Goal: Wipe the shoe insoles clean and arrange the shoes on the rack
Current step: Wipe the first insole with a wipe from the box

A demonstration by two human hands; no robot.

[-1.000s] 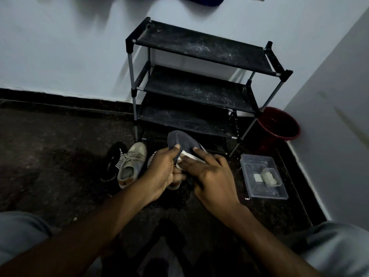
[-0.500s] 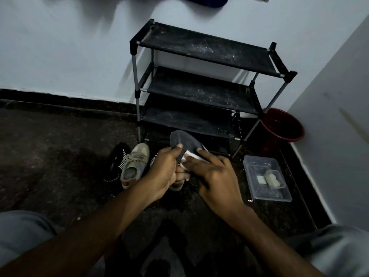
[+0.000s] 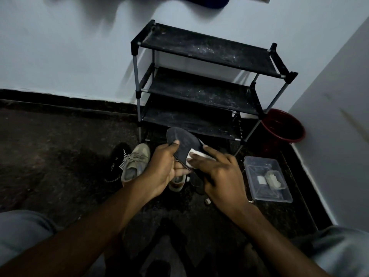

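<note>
The insole (image 3: pixel 182 142) in the left grip (image 3: pixel 163 166) is dark grey, and the wipe (image 3: pixel 196 156) at the right grip (image 3: pixel 217 172) is white. Left of the left grip lie a khaki shoe (image 3: pixel 135 162) and a black shoe (image 3: pixel 116 164) with white stripes. Beyond the grips the rack (image 3: pixel 199 90) is black with whitish specks.

Red bucket (image 3: pixel 283 126) in corner btwn white walls (image 3: pixel 79 56); clear plastic tub (image 3: pixel 257 166) nr it on dark floor (image 3: pixel 50 156).
</note>
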